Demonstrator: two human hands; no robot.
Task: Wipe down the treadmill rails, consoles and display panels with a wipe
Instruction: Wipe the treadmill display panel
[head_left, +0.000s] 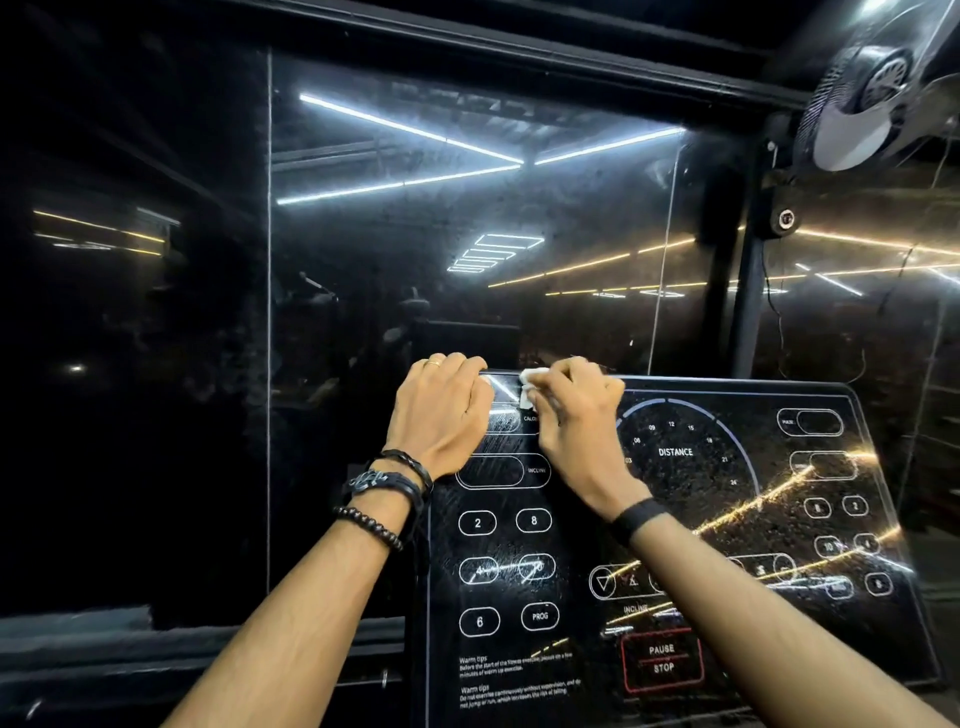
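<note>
- Person stands at the treadmill's display panel; glossy black, touch controls printed on it, strip lights mirrored in its face.
- Left hand: fingers curled over the panel's far top edge near its left corner, gripping it, apparently as a brace. Ring on one finger, bracelets at the wrist.
- Right hand: fingers bunched around a small white wipe, pressing it to the top edge just right of the left hand. Dark band on that wrist.
- Wipe is mostly hidden under the fingers; only a crumpled corner shows.
- Streaks show on the panel's left part, below the hands. Judgement: upper-left area is in hand; the DISTANCE dial, right-side buttons and lower panel look not yet done.
- Risk: pressing over PAUSE/STOP or number keys could trigger a function, if the panel is powered.
- Risk: such a small wad may smear rather than lift grime.
- Wall fan far right.
</note>
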